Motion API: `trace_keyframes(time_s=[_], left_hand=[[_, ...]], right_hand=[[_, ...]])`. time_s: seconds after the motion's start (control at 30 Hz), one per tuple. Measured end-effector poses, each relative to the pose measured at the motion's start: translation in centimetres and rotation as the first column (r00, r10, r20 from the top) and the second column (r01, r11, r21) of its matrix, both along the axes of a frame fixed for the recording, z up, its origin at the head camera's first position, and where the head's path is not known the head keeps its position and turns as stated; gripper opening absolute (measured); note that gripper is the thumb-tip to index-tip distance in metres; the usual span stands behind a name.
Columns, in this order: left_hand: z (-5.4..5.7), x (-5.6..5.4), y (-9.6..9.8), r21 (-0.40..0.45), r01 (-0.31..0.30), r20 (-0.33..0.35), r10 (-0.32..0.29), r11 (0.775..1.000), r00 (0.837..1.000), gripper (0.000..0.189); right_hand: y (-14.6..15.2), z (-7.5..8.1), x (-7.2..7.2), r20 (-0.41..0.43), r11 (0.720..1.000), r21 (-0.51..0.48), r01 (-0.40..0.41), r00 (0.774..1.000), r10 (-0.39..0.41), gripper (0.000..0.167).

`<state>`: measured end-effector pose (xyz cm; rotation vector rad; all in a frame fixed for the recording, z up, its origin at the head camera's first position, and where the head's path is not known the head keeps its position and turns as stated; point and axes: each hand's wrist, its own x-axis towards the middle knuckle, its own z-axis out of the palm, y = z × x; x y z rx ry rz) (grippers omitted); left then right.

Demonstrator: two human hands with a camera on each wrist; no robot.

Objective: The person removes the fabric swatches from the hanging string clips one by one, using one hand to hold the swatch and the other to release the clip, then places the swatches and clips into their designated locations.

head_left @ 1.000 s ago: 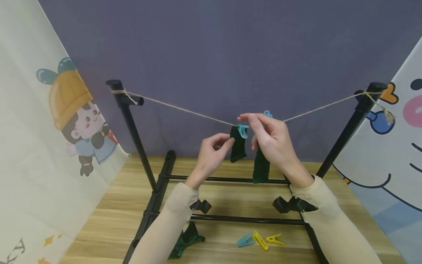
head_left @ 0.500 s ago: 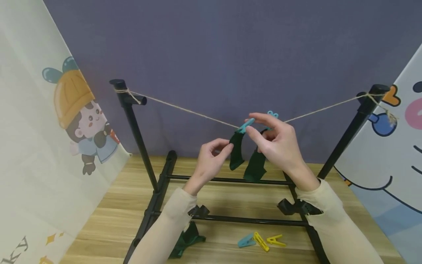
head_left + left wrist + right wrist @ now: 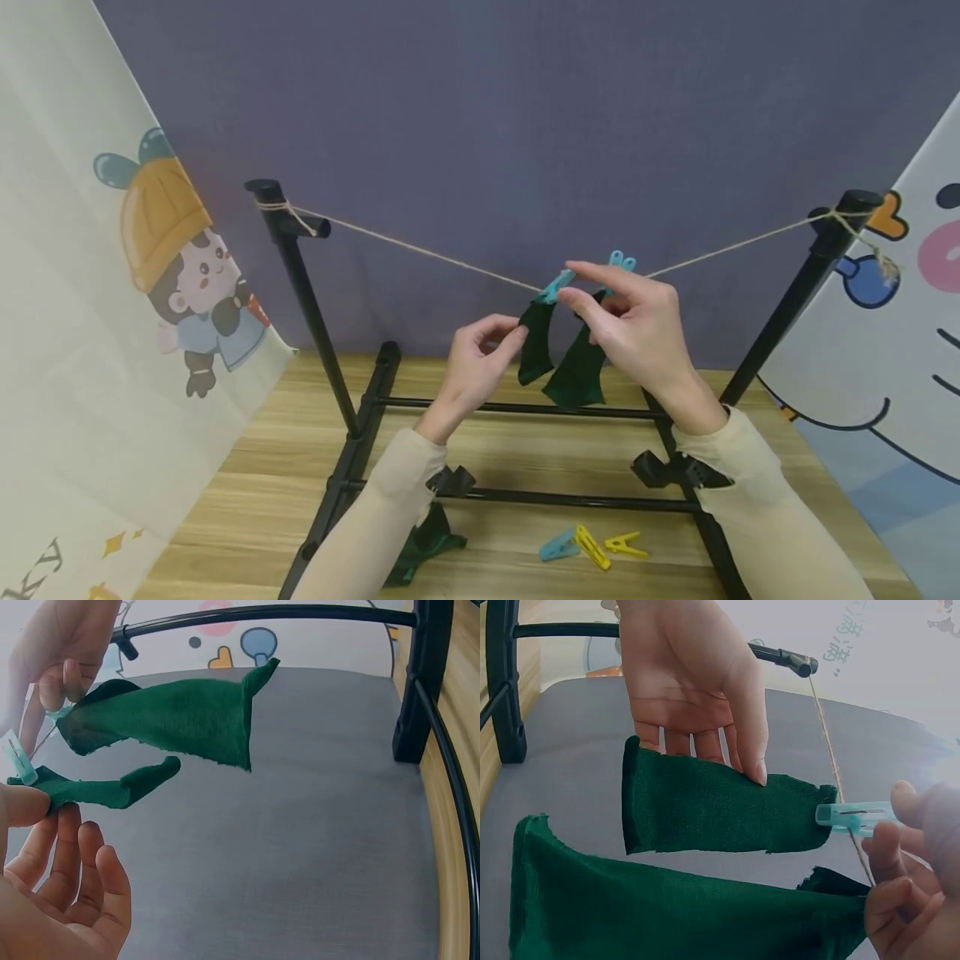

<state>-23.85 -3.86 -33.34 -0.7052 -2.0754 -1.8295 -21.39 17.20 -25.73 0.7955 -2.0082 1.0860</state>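
My left hand (image 3: 477,362) pinches the edge of a narrow dark green cloth piece (image 3: 536,350) between thumb and fingers. At the top of that piece, a light blue clothespin (image 3: 855,815) sits on the string (image 3: 420,248). My right hand (image 3: 637,325) pinches the clothespin's handle end between thumb and index finger. Beside it, a wider green cloth piece (image 3: 180,720) hangs from the string, its lower end flaring toward the left. Another blue clothespin (image 3: 621,262) stands up behind the right hand, which hides its lower part.
The string runs between a left black post (image 3: 307,292) and a right black post (image 3: 787,292). On the wooden table (image 3: 255,492) lie more green cloth (image 3: 423,546), a blue clothespin (image 3: 558,545) and yellow clothespins (image 3: 592,547). Black crossbars (image 3: 562,499) span the frame's base.
My right fingers have come onto the clothespin, which has swung from hanging downward to slanting up to the right. The wider cloth's lower end has swung left. The left hand stays at its cloth.
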Motion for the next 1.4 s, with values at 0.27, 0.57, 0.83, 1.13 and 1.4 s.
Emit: trace_keyframes(time_s=[0.27,0.57,0.83,1.13,1.4], left_hand=[[0.00,-0.09,-0.08,-0.007,-0.007,0.007,0.007,1.000,1.000,0.020],[0.34,-0.28,0.03,0.000,-0.008,0.010,0.008,1.000,1.000,0.020],[-0.15,-0.30,-0.27,-0.002,0.002,0.004,-0.002,1.000,1.000,0.019],[0.09,0.38,-0.63,0.015,0.032,0.004,-0.032,0.999,0.999,0.020],[0.03,0.46,-0.86,0.009,0.019,0.005,-0.019,1.000,1.000,0.020]], right_hand=[[-0.32,-0.04,-0.02,-0.111,0.999,-0.044,0.008,0.994,-0.013,0.031],[-0.26,0.04,-0.07,-0.158,0.994,-0.108,0.010,0.987,-0.027,0.030],[-0.40,0.22,0.05,-0.202,0.978,-0.208,-0.019,0.979,-0.024,0.030],[-0.38,0.32,0.00,-0.231,0.968,-0.246,-0.043,0.973,-0.015,0.027],[-0.21,0.06,0.21,-0.215,0.967,-0.252,-0.047,0.977,-0.009,0.030]])
